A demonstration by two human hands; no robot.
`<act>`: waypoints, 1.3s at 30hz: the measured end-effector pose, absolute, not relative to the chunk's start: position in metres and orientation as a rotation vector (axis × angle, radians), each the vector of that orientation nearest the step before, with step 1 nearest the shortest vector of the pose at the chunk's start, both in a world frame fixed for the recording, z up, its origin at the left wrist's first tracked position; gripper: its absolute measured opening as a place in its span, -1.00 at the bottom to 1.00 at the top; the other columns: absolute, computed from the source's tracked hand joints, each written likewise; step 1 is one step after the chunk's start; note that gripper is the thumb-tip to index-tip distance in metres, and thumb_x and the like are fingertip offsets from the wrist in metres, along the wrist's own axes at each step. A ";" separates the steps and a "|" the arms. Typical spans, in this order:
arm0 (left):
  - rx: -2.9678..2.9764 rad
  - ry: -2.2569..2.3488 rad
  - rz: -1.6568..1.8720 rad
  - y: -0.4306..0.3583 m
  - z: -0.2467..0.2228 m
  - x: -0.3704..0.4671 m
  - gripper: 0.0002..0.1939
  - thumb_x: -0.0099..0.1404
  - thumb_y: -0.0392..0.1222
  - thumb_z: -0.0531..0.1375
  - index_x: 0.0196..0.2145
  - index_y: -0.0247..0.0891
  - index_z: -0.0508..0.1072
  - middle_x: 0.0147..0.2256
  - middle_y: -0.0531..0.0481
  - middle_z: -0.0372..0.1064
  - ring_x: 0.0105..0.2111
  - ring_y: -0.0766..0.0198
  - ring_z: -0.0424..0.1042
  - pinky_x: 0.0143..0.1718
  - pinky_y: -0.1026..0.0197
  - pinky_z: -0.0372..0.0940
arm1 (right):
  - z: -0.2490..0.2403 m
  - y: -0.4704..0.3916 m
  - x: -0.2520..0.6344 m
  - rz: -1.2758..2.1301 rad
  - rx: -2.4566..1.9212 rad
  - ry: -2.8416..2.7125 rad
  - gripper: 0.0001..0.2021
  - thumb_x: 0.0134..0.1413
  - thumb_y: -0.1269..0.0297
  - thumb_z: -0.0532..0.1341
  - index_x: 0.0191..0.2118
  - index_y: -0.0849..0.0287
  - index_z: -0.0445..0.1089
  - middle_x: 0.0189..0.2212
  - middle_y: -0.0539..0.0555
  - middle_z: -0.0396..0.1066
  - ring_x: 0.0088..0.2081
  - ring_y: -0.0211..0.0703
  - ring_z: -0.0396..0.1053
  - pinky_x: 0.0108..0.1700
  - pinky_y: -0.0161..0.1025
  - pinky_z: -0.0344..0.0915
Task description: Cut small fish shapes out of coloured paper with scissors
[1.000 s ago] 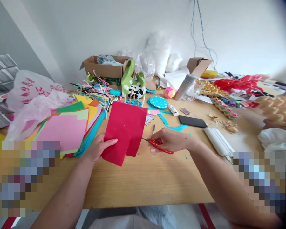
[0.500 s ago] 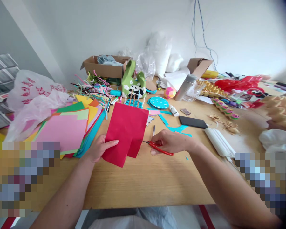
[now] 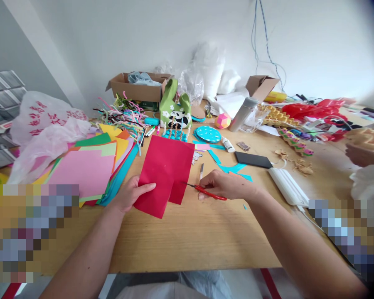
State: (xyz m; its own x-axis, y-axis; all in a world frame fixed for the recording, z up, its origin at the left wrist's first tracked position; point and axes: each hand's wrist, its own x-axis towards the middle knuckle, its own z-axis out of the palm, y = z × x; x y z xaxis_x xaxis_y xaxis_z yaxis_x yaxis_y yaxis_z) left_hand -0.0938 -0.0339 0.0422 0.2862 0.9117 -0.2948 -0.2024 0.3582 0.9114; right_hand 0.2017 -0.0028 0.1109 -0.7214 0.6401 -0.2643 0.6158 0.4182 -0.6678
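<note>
A sheet of red paper is held up tilted over the table, with a slit running in from its lower edge. My left hand grips its lower left side, thumb flat on the front. My right hand is closed around red-handled scissors. The scissor blades point left and reach the right part of the sheet beside the slit; their tips look close together. Behind my right hand lies a pen, and blue paper scraps are spread farther back.
Stacked coloured paper lies left, beside a plastic bag. Behind stand a panda bag, cardboard box and grey bottle. A black phone-like slab and white power strip lie right. Another person's hand shows far right.
The red sheet's loose lower right part has shifted slightly, and the scissors have moved very little. At far right, another person's hand has come into view under a tan wavy piece.
</note>
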 end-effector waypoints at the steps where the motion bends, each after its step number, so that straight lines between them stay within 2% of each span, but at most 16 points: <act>1: 0.895 0.992 0.888 -0.034 0.042 -0.094 -0.58 0.03 -0.10 0.39 -0.12 -0.23 0.55 -0.21 -0.16 0.56 -0.27 0.01 0.56 -0.21 0.04 0.43 | 0.111 -0.003 0.202 1.207 -1.160 -2.617 -0.53 0.11 -0.06 0.18 -0.64 0.17 0.21 -0.68 -0.13 -0.01 -0.60 -0.37 -0.08 -0.59 -0.34 -0.14; 12: 0.899 0.993 0.827 -0.034 0.047 -0.092 -0.72 0.05 -0.11 0.39 -0.27 -0.25 0.55 -0.30 -0.06 0.57 -0.33 0.16 0.54 -0.24 0.17 0.40 | 0.106 -0.001 0.200 1.187 -1.178 -2.666 -0.48 0.04 -0.20 0.18 -0.59 0.19 0.23 -0.66 -0.11 0.06 -0.59 -0.37 -0.04 -0.55 -0.34 -0.11; 18: 0.910 0.999 0.824 -0.034 0.047 -0.092 -0.71 0.04 -0.11 0.40 -0.28 -0.26 0.55 -0.32 -0.07 0.57 -0.34 0.17 0.53 -0.27 0.21 0.39 | 0.104 -0.001 0.198 1.169 -1.183 -2.664 -0.48 0.05 -0.20 0.18 -0.58 0.20 0.20 -0.65 -0.11 0.05 -0.57 -0.37 -0.04 -0.54 -0.34 -0.11; 24: 0.894 1.024 0.819 -0.032 0.043 -0.094 -0.68 0.04 -0.11 0.40 -0.24 -0.26 0.56 -0.28 -0.09 0.57 -0.30 0.12 0.54 -0.25 0.17 0.40 | 0.107 -0.003 0.198 1.302 -1.186 -2.625 -0.49 0.09 -0.12 0.18 -0.62 0.19 0.14 -0.66 -0.13 0.00 -0.58 -0.38 -0.05 -0.56 -0.35 -0.11; 31: 0.797 1.005 0.851 -0.032 0.040 -0.091 -0.61 0.03 -0.15 0.40 -0.16 -0.29 0.54 -0.21 -0.15 0.56 -0.23 0.05 0.54 -0.16 0.07 0.42 | 0.109 -0.004 0.197 1.378 -1.166 -2.611 -0.50 0.10 -0.14 0.17 -0.59 0.22 0.22 -0.65 -0.11 0.08 -0.58 -0.39 -0.02 -0.56 -0.34 -0.12; 39: 0.740 0.907 0.856 -0.035 0.039 -0.085 -0.61 0.10 -0.18 0.36 -0.09 -0.33 0.52 -0.18 -0.21 0.55 -0.21 0.02 0.55 -0.14 0.03 0.42 | 0.106 -0.005 0.198 1.334 -1.193 -2.622 -0.49 0.07 -0.17 0.18 -0.58 0.22 0.23 -0.64 -0.12 0.05 -0.57 -0.38 -0.05 -0.55 -0.34 -0.11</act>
